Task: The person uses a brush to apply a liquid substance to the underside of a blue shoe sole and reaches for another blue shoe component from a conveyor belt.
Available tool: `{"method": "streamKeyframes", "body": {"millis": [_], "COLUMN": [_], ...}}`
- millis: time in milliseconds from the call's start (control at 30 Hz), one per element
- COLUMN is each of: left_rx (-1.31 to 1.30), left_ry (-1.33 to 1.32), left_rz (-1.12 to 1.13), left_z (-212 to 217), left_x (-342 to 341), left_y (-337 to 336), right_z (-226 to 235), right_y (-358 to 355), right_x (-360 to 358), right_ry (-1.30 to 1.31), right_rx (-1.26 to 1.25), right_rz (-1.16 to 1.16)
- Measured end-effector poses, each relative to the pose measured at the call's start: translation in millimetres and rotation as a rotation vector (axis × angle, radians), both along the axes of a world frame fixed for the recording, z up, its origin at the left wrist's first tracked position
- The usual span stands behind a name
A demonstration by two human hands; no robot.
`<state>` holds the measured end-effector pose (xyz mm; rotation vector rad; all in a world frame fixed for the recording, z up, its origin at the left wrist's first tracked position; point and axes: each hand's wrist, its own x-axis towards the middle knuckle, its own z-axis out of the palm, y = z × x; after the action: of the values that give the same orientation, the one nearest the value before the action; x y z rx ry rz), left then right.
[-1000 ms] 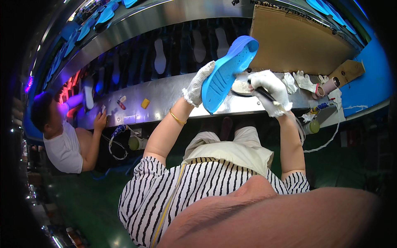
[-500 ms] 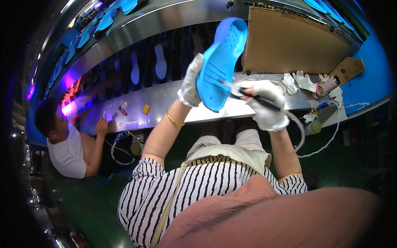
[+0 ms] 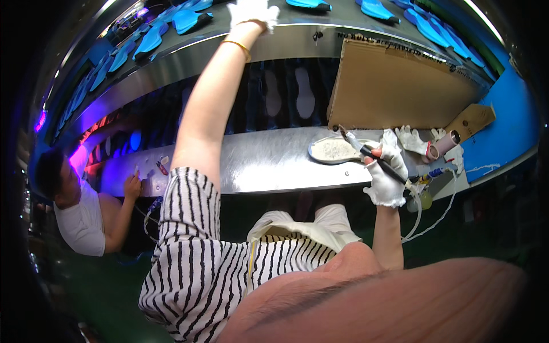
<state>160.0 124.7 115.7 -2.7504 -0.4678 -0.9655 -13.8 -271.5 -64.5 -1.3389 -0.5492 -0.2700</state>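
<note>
A thin dark brush (image 3: 366, 151) is being gripped in the closed fingers (image 3: 384, 157) of the white-gloved right hand (image 3: 386, 177), just beside a pale grey sole-shaped pad (image 3: 334, 150) lying on the steel worktop (image 3: 257, 163). The left hand (image 3: 253, 12) is being stretched to the upper shelf (image 3: 297, 40) among blue foam soles (image 3: 151, 40); its grip cannot be told.

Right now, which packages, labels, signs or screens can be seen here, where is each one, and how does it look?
Large cardboard sheet: stands upright behind the steel bench, right of centre; flat, brown, plain.
Small cardboard piece: leans at the bench's far right, against the blue wall; brown, tilted.
Printed marking: on the metal rail above the large sheet; a dark line of small characters.
No screens show.
</note>
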Motion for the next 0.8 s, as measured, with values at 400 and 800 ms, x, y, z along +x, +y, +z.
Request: {"method": "streamKeyframes", "body": {"millis": [400,800], "left_rx": [-0.039,-0.536], "left_ry": [-0.049,-0.897], "left_rz": [0.33,-1.043], "left_z": [8.8,7.6], "left_x": [-94.9,-222.8], "left_y": [98.3,71.8], "right_z": [-9.0,-7.1], "right_y": [19.4,9.9], "right_x": [0.4,2.5], "right_ry": [0.098,0.069], "right_rx": [-0.068,-0.199], "right_rz": [0.11,0.076]}}
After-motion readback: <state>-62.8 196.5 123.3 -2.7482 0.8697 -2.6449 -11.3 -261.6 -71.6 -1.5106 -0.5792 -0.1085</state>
